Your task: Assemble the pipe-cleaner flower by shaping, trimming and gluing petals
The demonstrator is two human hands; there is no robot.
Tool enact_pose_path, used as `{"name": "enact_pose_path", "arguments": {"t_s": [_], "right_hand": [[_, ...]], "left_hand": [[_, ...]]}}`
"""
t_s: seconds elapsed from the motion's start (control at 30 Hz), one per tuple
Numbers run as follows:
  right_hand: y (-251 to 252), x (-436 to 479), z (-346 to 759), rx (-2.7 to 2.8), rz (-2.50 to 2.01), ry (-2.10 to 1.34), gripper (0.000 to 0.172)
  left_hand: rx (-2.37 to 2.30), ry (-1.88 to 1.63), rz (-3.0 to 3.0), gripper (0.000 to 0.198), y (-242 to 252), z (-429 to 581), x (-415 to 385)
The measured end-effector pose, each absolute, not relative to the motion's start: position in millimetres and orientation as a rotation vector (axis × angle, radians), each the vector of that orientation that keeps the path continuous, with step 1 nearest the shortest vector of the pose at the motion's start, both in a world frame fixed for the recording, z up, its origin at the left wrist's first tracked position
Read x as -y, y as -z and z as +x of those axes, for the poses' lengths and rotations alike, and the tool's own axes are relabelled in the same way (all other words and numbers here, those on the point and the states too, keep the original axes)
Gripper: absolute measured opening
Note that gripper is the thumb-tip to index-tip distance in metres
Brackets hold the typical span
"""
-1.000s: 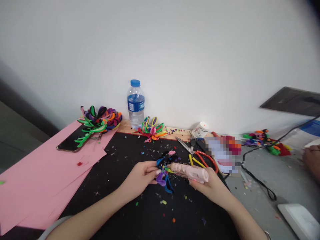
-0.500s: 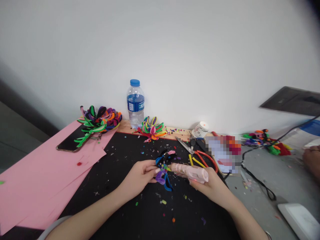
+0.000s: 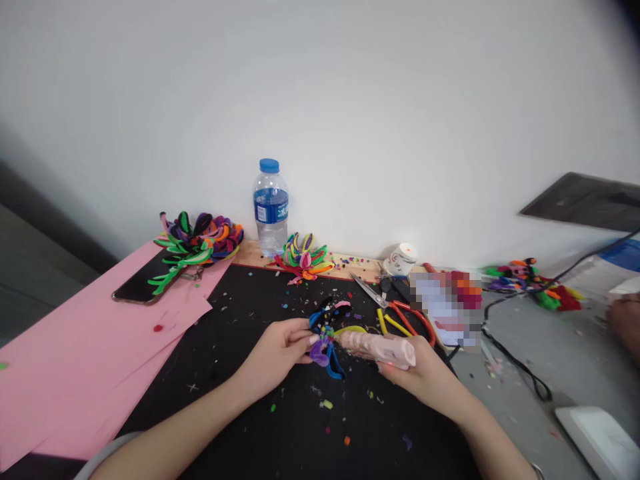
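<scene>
Between the fingertips of my left hand (image 3: 287,347) is a pipe-cleaner flower (image 3: 323,355) with blue, black, purple, pink and yellow loops and small coloured bits at its centre. My right hand (image 3: 420,373) is wrapped round a pale pink glue gun (image 3: 383,348), its nozzle pointing left at the flower's centre. Whether the tip touches the flower I cannot tell. Beneath both hands lies a black sheet (image 3: 280,427) strewn with small coloured scraps. Scissors with orange handles (image 3: 413,319) rest just beyond my right hand.
A water bottle (image 3: 271,207) stands against the wall beside a small pipe-cleaner bundle (image 3: 305,257). To the left, a larger bundle (image 3: 200,240) overlaps a phone (image 3: 143,283) on pink paper (image 3: 100,353). A paper cup (image 3: 401,259) and black cable (image 3: 520,373) are right; another person's hand (image 3: 624,323) shows at the edge.
The flower has turned or shifted slightly, so its yellow loop now shows above the nozzle. The glue gun has moved a touch left. Both hands keep their holds.
</scene>
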State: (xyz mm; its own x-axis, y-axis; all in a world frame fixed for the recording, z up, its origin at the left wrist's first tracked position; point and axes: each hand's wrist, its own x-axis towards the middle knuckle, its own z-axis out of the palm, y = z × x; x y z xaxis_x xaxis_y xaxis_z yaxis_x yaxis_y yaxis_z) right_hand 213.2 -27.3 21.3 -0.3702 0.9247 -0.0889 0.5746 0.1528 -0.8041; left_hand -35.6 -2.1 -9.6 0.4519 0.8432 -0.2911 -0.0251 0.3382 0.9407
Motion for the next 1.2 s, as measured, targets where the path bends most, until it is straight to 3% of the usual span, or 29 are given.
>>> {"name": "enact_pose_path", "arguments": {"t_s": [0.2,0.53,1.2], "right_hand": [[-20.7,27.7,214.4,2.033,-1.422,-1.099,0.013],[-15.2,30.4,215.1,2.025,-1.465,-1.039,0.012],[-23.4,27.7,208.8,1.995,-1.445,-1.166,0.012]], "left_hand": [[-0.941,-0.688,1.079,0.018,6.6,-35.1,1.6],[-0.909,-0.67,1.056,0.032,6.5,-32.7,2.8],[-0.907,-0.628,1.087,0.026,1.3,-29.5,4.8]]}}
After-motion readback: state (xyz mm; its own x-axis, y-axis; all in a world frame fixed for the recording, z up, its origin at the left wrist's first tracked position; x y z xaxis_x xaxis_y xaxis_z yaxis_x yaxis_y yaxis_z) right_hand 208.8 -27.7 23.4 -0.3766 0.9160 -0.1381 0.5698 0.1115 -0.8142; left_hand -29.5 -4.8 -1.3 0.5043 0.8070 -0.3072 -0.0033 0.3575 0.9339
